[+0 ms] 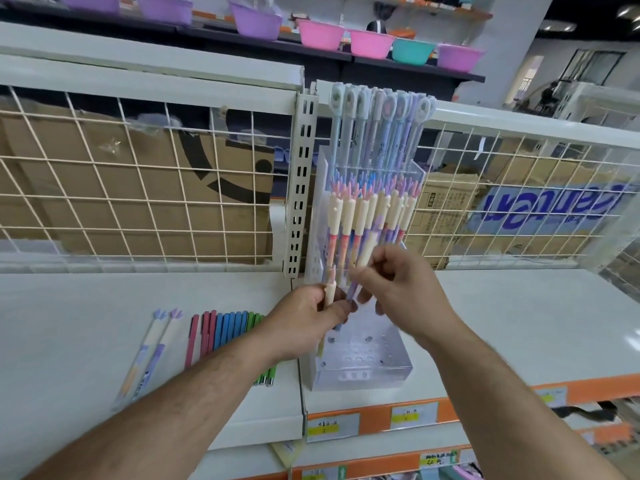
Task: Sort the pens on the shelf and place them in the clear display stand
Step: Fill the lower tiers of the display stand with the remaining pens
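Head view showed the left hand [311, 315] curled round a cream-capped pastel pen [328, 293], perhaps several; blur hid the count. The right hand [398, 289] pinched one lilac pen [352, 288], seemingly to slot it into the tiered clear acrylic display stand [367, 374] mid-shelf. The stand's upper rows were full, while its front holes were empty. Loose pink, blue and green pens [225, 330] lay toward the white shelf's [86, 306] left edge.

Right hand [401, 289] fingers and pinched pen [354, 284] blurred, green pens [257, 322] half hidden under left forearm [194, 393], price labels [414, 415] unreadable, forearms cut by near edge.
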A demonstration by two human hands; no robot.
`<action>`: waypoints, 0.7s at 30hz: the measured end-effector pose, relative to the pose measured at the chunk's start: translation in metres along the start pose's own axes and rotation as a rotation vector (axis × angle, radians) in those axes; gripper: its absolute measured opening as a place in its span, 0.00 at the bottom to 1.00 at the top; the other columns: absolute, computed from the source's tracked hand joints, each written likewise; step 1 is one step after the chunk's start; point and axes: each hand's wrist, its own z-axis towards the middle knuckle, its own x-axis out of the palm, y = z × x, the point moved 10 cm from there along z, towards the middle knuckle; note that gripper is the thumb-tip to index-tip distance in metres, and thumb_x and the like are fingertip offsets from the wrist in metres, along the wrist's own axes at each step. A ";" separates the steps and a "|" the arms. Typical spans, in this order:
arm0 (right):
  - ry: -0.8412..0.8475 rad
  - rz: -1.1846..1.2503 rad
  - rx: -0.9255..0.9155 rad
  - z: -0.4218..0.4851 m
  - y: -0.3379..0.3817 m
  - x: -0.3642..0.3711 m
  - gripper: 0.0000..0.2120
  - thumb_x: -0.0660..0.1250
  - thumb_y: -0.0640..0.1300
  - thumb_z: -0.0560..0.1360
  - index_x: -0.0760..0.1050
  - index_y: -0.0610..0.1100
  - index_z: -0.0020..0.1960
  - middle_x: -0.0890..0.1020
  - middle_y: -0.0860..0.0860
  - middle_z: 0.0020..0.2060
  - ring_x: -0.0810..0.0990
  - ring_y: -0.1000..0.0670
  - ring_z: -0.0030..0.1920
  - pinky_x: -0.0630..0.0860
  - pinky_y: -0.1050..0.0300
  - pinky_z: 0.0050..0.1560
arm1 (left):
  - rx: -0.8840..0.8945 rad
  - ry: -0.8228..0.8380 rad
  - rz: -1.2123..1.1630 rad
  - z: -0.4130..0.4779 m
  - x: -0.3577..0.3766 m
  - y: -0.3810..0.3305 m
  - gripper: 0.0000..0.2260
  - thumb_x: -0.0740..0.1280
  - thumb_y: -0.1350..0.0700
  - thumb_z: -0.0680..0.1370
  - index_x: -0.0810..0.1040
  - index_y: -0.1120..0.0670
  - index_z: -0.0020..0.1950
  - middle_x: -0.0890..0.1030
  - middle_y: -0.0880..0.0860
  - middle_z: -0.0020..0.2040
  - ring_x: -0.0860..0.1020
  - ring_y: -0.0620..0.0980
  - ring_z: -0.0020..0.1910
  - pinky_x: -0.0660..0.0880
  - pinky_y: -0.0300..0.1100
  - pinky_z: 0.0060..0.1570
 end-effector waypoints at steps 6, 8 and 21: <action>-0.403 0.094 -0.078 0.017 0.015 -0.059 0.04 0.67 0.41 0.79 0.76 0.43 0.45 0.84 0.49 0.33 0.84 0.46 0.36 0.79 0.50 0.34 | -0.048 -0.004 0.012 -0.001 -0.006 0.010 0.13 0.62 0.65 0.79 0.79 0.50 0.56 0.80 0.49 0.50 0.78 0.41 0.49 0.70 0.29 0.42; -0.399 0.042 -0.096 0.022 0.016 -0.057 0.05 0.67 0.42 0.80 0.76 0.46 0.45 0.84 0.49 0.34 0.84 0.48 0.36 0.80 0.48 0.35 | -0.050 -0.016 0.005 -0.001 -0.009 0.011 0.13 0.62 0.66 0.79 0.80 0.50 0.56 0.81 0.49 0.49 0.78 0.41 0.49 0.70 0.30 0.43; -0.280 -0.361 -0.107 0.037 0.009 -0.033 0.05 0.67 0.44 0.79 0.76 0.46 0.44 0.81 0.51 0.33 0.79 0.48 0.36 0.76 0.54 0.36 | -0.017 -0.049 0.004 -0.003 -0.017 0.010 0.08 0.61 0.59 0.82 0.78 0.47 0.53 0.83 0.47 0.47 0.82 0.43 0.47 0.78 0.41 0.44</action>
